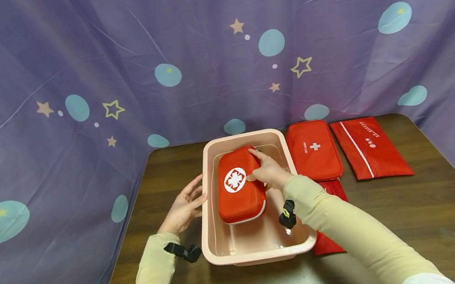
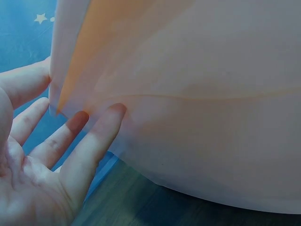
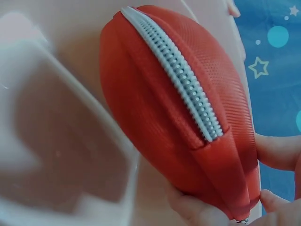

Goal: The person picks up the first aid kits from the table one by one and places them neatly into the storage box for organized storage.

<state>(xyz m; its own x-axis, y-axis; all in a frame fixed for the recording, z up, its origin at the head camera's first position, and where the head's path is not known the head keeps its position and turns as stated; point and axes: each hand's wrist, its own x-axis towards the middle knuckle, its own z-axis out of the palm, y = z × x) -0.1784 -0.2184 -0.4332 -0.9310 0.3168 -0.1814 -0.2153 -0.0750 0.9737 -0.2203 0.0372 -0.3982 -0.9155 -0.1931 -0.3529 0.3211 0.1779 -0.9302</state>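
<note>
A red hard-shell first aid case (image 1: 241, 198) with a white round emblem lies tilted inside a pale pink plastic bin (image 1: 265, 254). My right hand (image 1: 270, 171) grips the case by its right end, fingers and thumb on opposite faces. In the right wrist view, the white zipper (image 3: 181, 77) runs along the side of the case, closed where it shows. On the bin's left side, my left hand (image 1: 184, 205) has its spread, fairly straight fingers against the outer wall. The left wrist view shows those fingertips (image 2: 115, 113) at the translucent-looking wall.
Right of the bin lies a red first aid pouch (image 1: 316, 161) with a white cross. Farther right is a flat red pouch (image 1: 370, 148) with a white stripe. Another red pouch (image 1: 328, 244) is partly hidden under the bin and right arm. A purple patterned curtain (image 1: 204, 101) hangs behind the wooden table (image 1: 421, 216).
</note>
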